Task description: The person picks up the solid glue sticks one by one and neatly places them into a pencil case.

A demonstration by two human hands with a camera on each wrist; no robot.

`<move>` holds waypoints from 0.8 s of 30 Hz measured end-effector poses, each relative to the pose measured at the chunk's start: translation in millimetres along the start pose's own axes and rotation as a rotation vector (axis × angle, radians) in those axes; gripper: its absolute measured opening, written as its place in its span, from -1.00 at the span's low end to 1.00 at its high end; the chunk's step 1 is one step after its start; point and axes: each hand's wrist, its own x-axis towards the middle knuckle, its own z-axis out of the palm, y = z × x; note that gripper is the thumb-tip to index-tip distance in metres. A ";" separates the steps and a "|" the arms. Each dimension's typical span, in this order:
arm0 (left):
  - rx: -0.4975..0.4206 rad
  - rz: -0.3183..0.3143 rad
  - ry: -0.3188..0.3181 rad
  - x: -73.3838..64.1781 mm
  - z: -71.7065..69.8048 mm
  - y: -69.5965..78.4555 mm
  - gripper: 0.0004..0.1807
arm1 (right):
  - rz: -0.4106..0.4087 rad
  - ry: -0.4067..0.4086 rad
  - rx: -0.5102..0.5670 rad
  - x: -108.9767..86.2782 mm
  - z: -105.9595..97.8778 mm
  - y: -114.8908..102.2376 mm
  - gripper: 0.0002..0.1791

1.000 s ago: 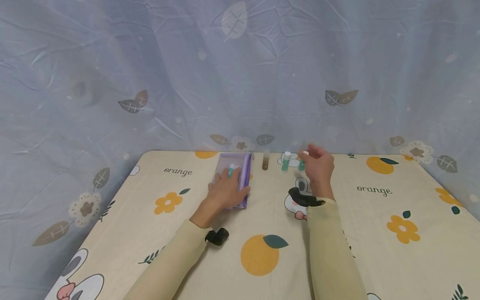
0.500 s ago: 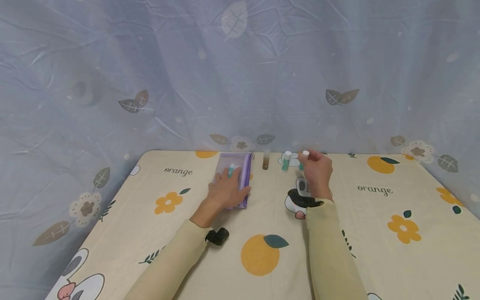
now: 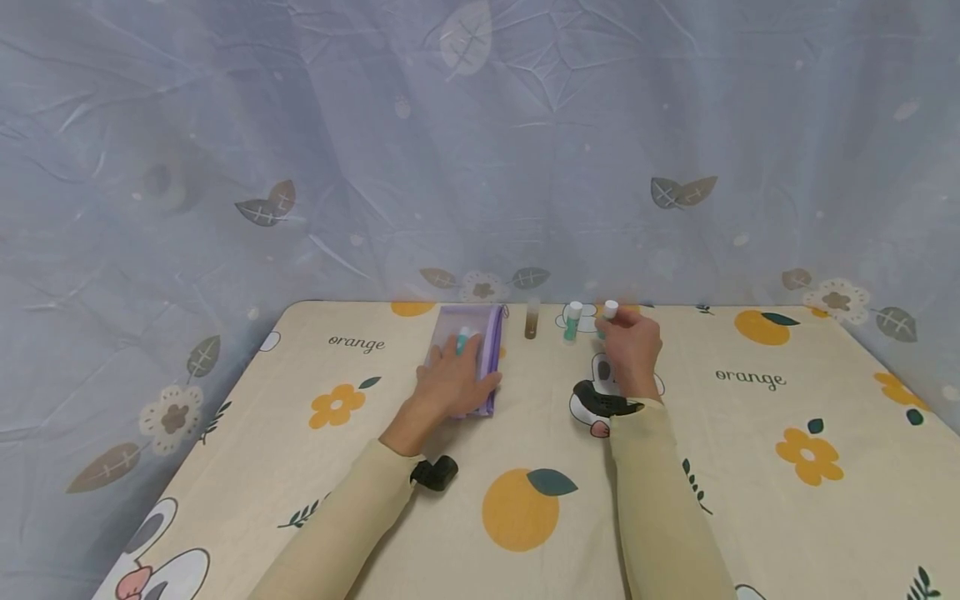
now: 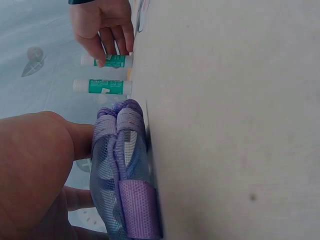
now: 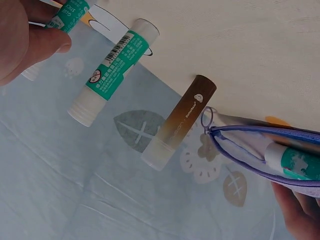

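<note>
My left hand (image 3: 450, 383) lies over a purple mesh zip pouch (image 3: 467, 317) with its fingers spread and fairly straight. Inside the pouch, whose zip gapes in the right wrist view, is a green-labelled glue stick (image 5: 299, 162) with a white cap. At the back of the table my right hand (image 3: 633, 346) pinches another green glue stick (image 5: 70, 14) between thumb and fingers; it stands upright, white cap on top. Just left of it stands a matching glue stick (image 3: 573, 323). Between that one and the pouch is a brown tube (image 5: 189, 110) with a translucent top.
A beige cloth (image 3: 540, 433) printed with oranges, flowers and rabbits covers the table. Behind its back edge hangs a pale blue-grey curtain (image 3: 487, 167) with leaf prints. Black wrist straps (image 3: 435, 473) sit at both sleeves.
My right hand has come slightly down and toward me, and its raised fingers have curled in round the glue stick. The left hand and pouch hold the same position.
</note>
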 end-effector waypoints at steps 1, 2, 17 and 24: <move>0.001 0.000 0.000 0.0 0.0 0.0 -0.17 | -0.006 0.002 -0.001 0.4 0.3 0.6 -0.51; 0.003 0.001 0.001 0.1 0.2 -0.1 -0.17 | -0.006 0.003 -0.001 0.8 0.3 0.8 -0.51; -0.003 0.000 -0.008 0.2 1.3 -1.3 -0.17 | 0.010 -0.009 0.007 0.8 0.2 1.5 -0.49; -0.005 0.004 -0.001 -0.2 0.5 -0.8 -0.18 | 0.022 0.004 0.019 0.8 1.8 0.7 -0.52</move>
